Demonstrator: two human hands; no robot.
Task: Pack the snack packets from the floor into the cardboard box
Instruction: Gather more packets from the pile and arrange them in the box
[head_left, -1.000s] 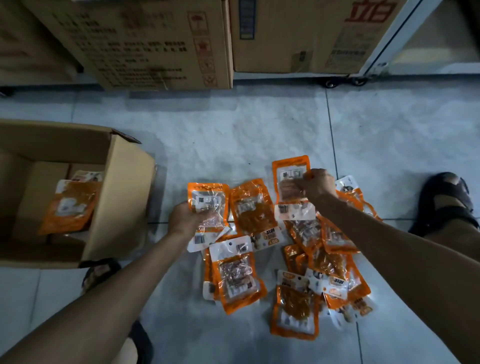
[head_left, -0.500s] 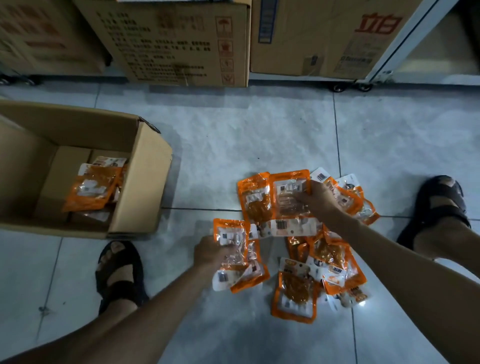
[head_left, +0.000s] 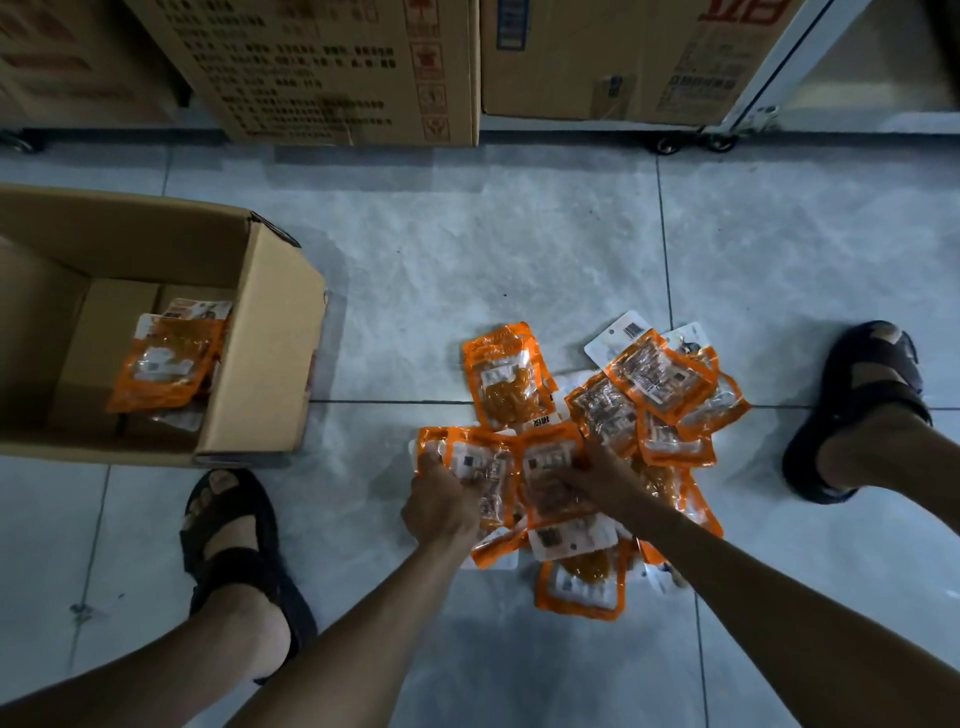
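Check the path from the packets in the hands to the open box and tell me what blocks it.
Nothing visible blocks it. The left hand and right hand hold packets; only bare floor lies before the cardboard box, whose top is open.

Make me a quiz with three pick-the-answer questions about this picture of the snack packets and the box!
1. Where is the open cardboard box compared with the pile of snack packets on the floor?
A. To the person's left of it
B. To the person's right of it
C. On top of it

2. What colour are the snack packets' edges?
A. Green
B. Orange
C. Purple

3. What are the hands doing?
A. Resting on the sandals
B. Closing the box flaps
C. Each gripping packets at the pile

Answers:
1 A: the box stands left of the pile, with bare floor between.
2 B: every packet has an orange border.
3 C: the left hand and right hand both clutch packets over the pile.
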